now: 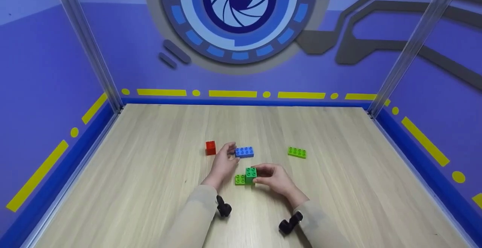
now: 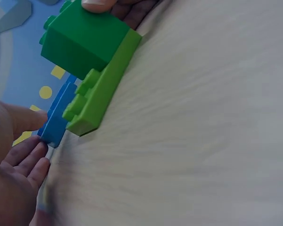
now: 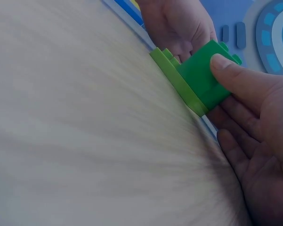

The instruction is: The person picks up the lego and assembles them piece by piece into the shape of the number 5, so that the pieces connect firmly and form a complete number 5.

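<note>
A dark green brick [image 1: 250,175] stands on one end of a lime green brick [image 1: 240,179], whose other studs show to its left. My right hand [image 1: 276,179] pinches the dark green brick from the right; the right wrist view shows the thumb [image 3: 223,63] on its side. Behind them lies a blue brick [image 1: 244,152] on the table. At its left end is my left hand [image 1: 224,163], thumb and fingers spread around that end. In the left wrist view the fingertips [image 2: 40,153] are close to the blue brick [image 2: 59,113]; firm contact cannot be made out.
A red brick [image 1: 210,148] sits on the wooden table [image 1: 162,172] just left of my left hand. Another lime green brick [image 1: 297,152] lies off to the right. Blue-purple panels [image 1: 113,44] wall in the table at the back and both sides.
</note>
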`<state>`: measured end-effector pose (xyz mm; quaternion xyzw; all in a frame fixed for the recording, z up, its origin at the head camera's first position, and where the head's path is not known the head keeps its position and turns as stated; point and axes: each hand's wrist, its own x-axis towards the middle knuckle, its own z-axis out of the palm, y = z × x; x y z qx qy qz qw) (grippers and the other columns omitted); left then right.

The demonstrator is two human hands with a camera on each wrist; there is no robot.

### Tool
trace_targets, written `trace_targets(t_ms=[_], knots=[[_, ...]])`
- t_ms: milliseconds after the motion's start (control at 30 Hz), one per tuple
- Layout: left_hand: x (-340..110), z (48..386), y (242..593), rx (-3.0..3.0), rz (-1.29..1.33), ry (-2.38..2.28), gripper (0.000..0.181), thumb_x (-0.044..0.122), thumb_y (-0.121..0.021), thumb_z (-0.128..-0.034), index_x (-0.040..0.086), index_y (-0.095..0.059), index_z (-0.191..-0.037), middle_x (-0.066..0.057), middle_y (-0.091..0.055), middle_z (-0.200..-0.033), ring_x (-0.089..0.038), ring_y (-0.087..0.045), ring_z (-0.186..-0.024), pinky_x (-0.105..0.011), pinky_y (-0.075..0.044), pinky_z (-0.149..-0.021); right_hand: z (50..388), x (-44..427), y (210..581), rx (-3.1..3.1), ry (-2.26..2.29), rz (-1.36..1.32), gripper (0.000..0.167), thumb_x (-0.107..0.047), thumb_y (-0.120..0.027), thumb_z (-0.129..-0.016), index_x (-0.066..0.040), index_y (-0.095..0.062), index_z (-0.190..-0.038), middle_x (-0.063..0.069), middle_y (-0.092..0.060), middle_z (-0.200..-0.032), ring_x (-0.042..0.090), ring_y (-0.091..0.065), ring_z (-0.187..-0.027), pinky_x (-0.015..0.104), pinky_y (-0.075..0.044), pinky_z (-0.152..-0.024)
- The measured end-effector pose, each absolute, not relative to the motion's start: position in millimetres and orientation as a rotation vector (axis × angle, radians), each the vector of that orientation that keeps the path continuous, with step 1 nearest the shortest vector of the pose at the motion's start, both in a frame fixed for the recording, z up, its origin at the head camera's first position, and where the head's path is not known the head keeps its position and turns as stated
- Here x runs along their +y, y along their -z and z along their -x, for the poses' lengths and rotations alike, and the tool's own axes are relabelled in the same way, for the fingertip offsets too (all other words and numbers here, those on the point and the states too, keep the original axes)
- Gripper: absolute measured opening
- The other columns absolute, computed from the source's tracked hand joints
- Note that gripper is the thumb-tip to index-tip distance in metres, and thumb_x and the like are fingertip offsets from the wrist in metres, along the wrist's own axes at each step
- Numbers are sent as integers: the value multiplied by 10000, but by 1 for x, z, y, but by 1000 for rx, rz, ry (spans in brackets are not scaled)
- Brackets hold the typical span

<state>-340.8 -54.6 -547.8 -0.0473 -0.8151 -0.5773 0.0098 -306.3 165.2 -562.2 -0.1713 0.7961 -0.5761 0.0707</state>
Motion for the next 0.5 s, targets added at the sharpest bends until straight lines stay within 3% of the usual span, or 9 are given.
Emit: trace_targets(t_ms=[233, 500], knots=[[-50, 343, 553, -2551, 120, 1741, 521, -7, -665, -953, 8, -517, -1452, -193, -584, -1443, -333, -564, -1330, -480, -441, -1182, 307, 166, 564, 2365, 1758, 520, 402, -118, -840, -848, -19, -729, -1222, 167, -755, -1199, 209, -720, -1089, 201, -562, -941], [-47, 345, 557, -2552, 75, 1694, 468, -6, -719, -921, 9, -600, -1373, -169, -655, -1342, -300, -605, -1245, -466, -492, -1110, 307, 166, 564, 2370, 1758, 552, 404, -86, -821, -859, 11, -711, -1235, 189, -746, -1209, 246, -719, -1099, 241, -574, -953]])
